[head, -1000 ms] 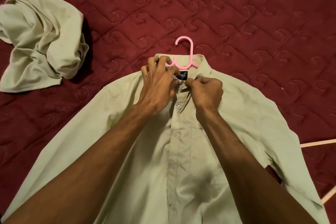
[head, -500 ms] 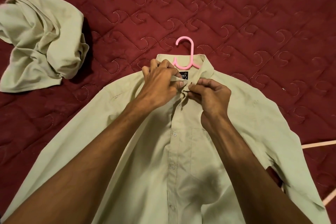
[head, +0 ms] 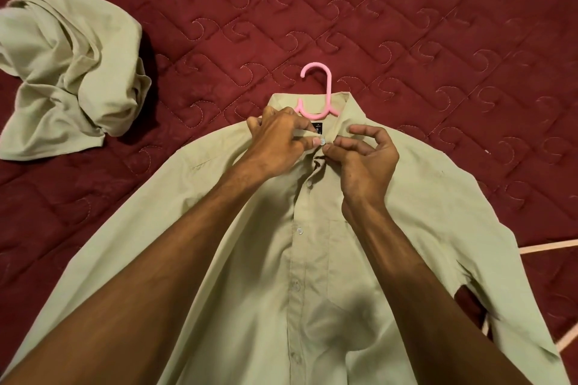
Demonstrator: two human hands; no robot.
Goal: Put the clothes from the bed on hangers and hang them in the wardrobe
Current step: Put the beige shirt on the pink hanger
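Shirt (head: 422, 203) lies flat on the maroon quilted bedspread (head: 406, 9), left hand (head: 281, 142) and right hand (head: 366, 162) each pinching its collar.

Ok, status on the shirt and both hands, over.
Left hand pinches collar by top button; right hand pinches opposite edge. Shirt flat on bed, pink hanger in collar. Crumpled garment lies apart, left.

Shirt (head: 312, 259) flat on bedspread (head: 406, 25); hanger (head: 325, 94) in collar; crumpled garment (head: 72, 72) far left.
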